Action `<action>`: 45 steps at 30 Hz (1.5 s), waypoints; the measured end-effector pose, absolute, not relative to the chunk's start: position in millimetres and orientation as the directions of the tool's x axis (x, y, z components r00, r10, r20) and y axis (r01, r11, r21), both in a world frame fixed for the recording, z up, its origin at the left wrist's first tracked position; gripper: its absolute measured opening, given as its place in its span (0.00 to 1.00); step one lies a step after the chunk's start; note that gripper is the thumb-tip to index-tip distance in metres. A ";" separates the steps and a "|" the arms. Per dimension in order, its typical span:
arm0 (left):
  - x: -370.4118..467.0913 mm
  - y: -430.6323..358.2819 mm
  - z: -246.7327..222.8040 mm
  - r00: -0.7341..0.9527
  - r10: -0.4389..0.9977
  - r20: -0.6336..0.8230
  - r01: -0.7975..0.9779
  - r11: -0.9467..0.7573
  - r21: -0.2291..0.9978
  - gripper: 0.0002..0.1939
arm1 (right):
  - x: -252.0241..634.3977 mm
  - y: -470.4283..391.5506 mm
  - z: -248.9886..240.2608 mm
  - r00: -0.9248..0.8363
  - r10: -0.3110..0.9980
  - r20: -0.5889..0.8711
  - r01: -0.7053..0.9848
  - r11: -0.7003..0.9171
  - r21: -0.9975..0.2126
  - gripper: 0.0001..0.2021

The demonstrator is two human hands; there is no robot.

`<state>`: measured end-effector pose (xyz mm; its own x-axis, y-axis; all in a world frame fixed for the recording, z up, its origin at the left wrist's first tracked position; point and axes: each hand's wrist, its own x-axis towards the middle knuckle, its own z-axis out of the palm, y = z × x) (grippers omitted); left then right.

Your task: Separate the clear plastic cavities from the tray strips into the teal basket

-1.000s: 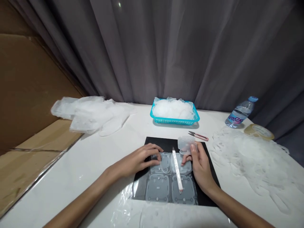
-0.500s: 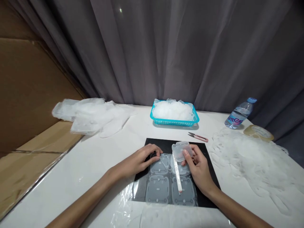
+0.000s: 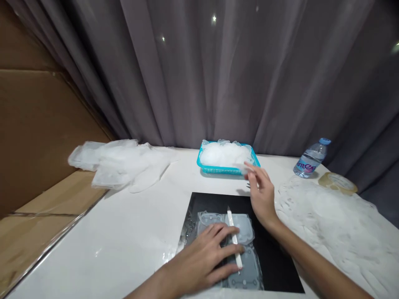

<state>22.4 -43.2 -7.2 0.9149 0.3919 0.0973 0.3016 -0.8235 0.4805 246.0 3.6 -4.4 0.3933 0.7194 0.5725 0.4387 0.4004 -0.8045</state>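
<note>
My left hand (image 3: 212,253) lies with fingers spread over a clear sheet of square translucent pieces (image 3: 241,228), its fingertips on a white pen-like tool (image 3: 234,240) with a pointed grey tip. Beneath the sheet is a black mat (image 3: 274,253). My right hand (image 3: 262,189) is raised beyond the mat, at the front right corner of a turquoise basket (image 3: 209,169). Pinched in its fingers is a small translucent plastic piece (image 3: 244,167), blurred and partly hidden. White and translucent pieces (image 3: 226,153) are heaped in the basket.
Thread snips (image 3: 248,185) lie mostly hidden behind my right hand. At right are a water bottle (image 3: 311,160), a tape roll (image 3: 338,182) and a pile of translucent scraps (image 3: 330,220). Crumpled translucent sheets (image 3: 124,164) lie at left beside cardboard (image 3: 46,191).
My right hand has carried the translucent piece away from the mat to the basket. The white tool, formerly by my right hand, now lies on the sheet under my left fingers, which have spread.
</note>
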 end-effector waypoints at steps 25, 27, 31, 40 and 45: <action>17.9 -44.3 -18.2 0.843 0.513 0.161 0.383 -0.782 0.491 0.13 | 280.4 -33.1 -1.4 -0.573 0.637 0.516 0.676 0.723 -0.142 0.28; 18.6 -42.8 -18.5 0.851 0.496 0.174 0.362 -0.793 0.490 0.12 | 275.3 -55.1 -11.4 -0.646 0.589 0.485 0.618 0.777 -0.120 0.28; 22.4 -44.7 -19.4 0.883 0.414 0.222 0.231 -0.794 0.562 0.21 | 267.1 -68.3 -44.5 -0.542 0.528 0.654 0.634 0.767 -0.094 0.25; 14.0 -23.2 -18.6 0.767 0.625 0.145 0.424 -0.663 0.618 0.17 | 280.4 -58.6 -45.7 -0.278 0.751 0.599 0.646 0.608 -0.462 0.04; 13.1 -12.6 -14.5 0.763 0.626 0.162 0.410 -0.662 0.627 0.09 | 297.1 -60.4 -42.1 -0.520 0.639 0.567 0.606 0.744 -0.283 0.21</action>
